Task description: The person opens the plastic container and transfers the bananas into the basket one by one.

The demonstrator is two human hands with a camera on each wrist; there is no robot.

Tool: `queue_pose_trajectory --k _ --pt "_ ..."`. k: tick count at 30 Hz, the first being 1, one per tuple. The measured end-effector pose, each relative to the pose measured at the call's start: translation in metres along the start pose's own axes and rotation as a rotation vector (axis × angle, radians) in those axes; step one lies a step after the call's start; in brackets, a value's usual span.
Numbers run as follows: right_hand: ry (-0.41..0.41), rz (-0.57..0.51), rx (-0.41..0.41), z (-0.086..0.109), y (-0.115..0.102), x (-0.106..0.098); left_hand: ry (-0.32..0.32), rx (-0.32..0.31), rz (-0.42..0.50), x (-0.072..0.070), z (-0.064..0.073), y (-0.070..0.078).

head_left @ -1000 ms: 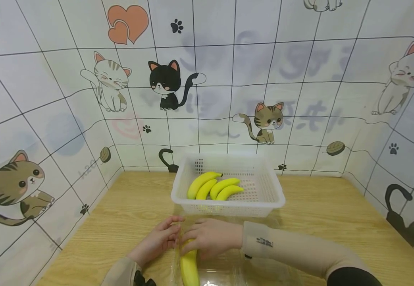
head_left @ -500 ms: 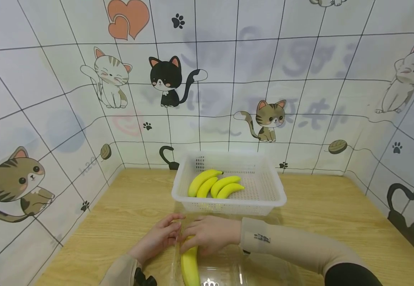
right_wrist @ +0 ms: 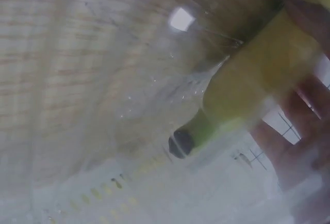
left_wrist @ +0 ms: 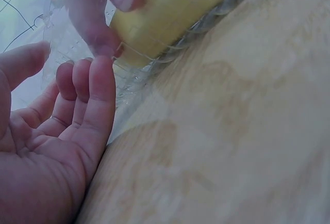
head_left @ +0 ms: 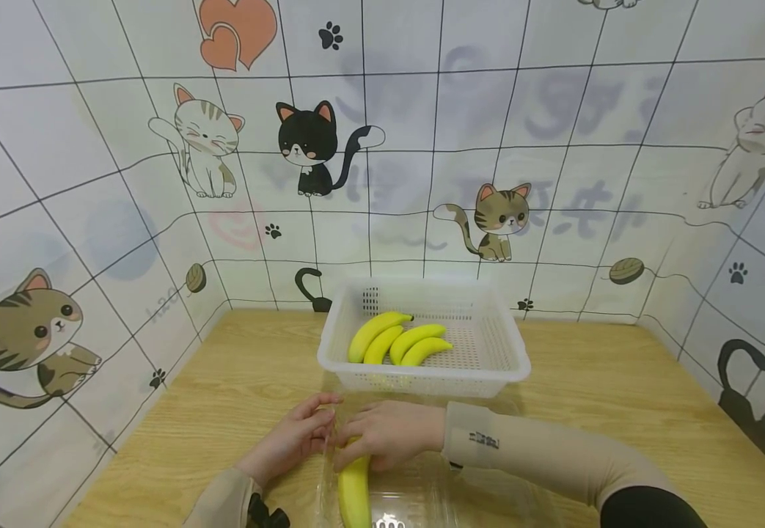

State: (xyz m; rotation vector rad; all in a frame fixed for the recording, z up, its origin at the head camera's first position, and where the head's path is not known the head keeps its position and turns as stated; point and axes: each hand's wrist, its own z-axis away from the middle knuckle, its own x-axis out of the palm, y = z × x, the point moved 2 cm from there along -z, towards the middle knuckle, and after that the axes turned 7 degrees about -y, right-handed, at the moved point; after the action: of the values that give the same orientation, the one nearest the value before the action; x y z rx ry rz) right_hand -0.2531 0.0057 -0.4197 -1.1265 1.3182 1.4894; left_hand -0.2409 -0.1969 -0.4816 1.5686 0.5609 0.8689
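A yellow banana [head_left: 354, 493] lies lengthwise along the left side of a clear plastic box [head_left: 415, 490] near the bottom of the head view. My right hand [head_left: 392, 434] reaches in from the right and grips its far end, thumb and fingers on the peel. The banana's dark tip [right_wrist: 180, 144] shows through blurred plastic in the right wrist view. At the box's left wall, my left hand [head_left: 295, 438] touches the plastic with its fingertips. Its fingers [left_wrist: 100, 100] are loosely bent, the thumb standing apart. The banana's near end is cut off by the frame.
Behind the box stands a white perforated basket [head_left: 423, 375] with several bananas [head_left: 415, 345] in its left half. Wood-grain tabletop [head_left: 237, 367] lies beneath everything. Walls covered in cat-print tile sheeting [head_left: 395, 147] enclose the back and both sides.
The banana has shifted slightly to the right in the box under my right hand. My left hand stays at the box wall. The head view has tilted a little.
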Motion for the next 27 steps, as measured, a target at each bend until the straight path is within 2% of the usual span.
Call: queue_pose_trajectory --k 8,19,27 --pt "-0.025 -0.031 -0.014 0.0013 0.0000 0.0017 0.006 0.000 0.016 0.0000 -0.0004 0.0001" --pt "-0.017 -0.014 -0.012 0.0024 -0.0019 0.0017 -0.005 0.006 0.011 0.0000 -0.0007 -0.0003" --pt "-0.022 -0.035 -0.006 0.0052 -0.0012 0.0015 0.016 -0.028 0.003 0.0001 -0.0007 0.0005"
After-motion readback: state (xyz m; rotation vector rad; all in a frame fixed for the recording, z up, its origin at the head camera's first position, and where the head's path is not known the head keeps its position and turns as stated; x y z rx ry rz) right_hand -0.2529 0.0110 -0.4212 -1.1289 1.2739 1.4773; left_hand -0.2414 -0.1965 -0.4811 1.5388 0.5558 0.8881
